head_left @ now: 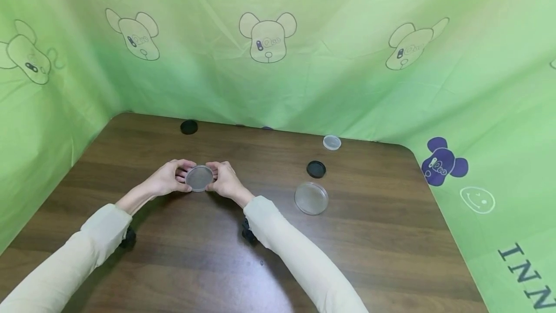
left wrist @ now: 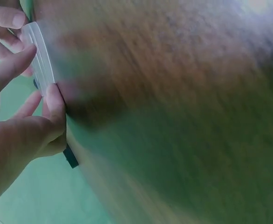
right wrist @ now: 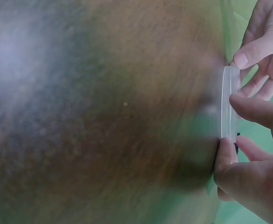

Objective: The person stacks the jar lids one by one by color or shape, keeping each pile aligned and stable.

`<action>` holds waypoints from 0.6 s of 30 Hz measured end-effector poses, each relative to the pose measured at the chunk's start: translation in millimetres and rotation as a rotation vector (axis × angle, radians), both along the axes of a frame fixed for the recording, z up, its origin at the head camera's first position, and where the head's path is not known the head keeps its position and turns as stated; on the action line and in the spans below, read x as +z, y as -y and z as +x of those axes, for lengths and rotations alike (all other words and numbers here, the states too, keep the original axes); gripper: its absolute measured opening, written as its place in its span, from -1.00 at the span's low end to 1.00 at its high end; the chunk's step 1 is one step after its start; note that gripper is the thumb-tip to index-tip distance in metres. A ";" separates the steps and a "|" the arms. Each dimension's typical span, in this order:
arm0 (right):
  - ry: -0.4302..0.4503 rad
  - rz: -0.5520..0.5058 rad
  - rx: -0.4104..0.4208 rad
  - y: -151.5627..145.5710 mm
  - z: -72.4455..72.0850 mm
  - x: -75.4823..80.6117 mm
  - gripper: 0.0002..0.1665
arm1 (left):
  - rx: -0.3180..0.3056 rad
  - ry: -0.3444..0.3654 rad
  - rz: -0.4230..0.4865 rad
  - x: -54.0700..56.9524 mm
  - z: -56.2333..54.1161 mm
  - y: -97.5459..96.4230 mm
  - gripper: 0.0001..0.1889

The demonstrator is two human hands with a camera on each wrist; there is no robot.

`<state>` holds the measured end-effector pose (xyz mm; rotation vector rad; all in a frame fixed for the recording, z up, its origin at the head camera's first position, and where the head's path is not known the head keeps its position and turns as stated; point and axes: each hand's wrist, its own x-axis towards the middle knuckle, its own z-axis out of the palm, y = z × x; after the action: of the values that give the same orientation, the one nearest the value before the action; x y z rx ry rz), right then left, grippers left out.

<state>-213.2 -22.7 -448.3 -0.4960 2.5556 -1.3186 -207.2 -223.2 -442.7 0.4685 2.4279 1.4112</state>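
Both hands hold one clear, round, shallow dish (head_left: 199, 178), like a petri dish, at the left of the table. On its left side my left hand (head_left: 168, 177) pinches the rim between thumb and fingers. Opposite, my right hand (head_left: 225, 181) grips the right edge the same way. Seen edge-on in the left wrist view, the translucent dish (left wrist: 41, 58) shows stacked rim lines along its side. The right wrist view also has the dish (right wrist: 228, 105) from the side, with fingertips at its edges.
A black round disc (head_left: 188, 127) lies at the back left edge. Right of the hands are a larger clear dish (head_left: 311, 198), another black disc (head_left: 316, 169) and a small clear dish (head_left: 332, 142) near the back. A green printed curtain (head_left: 269, 91) borders the wooden table (head_left: 382, 235).
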 end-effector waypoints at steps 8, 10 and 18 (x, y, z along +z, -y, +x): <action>0.026 0.006 0.035 -2.5 -0.1 -1.2 -0.22 | -0.024 0.007 -0.014 -2.3 0.7 0.7 -0.28; 0.046 -0.002 0.041 -3.8 -0.9 -1.8 -0.21 | -0.021 0.011 -0.026 -3.0 -0.8 -0.5 -0.28; 0.149 -0.104 0.061 -5.9 -8.5 2.7 -0.22 | -0.006 0.012 -0.013 -0.2 -3.5 0.1 -0.30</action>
<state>-221.8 -16.8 -445.7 -0.4714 2.3438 -1.4164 -210.6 -223.3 -442.9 0.4622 2.4225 1.3913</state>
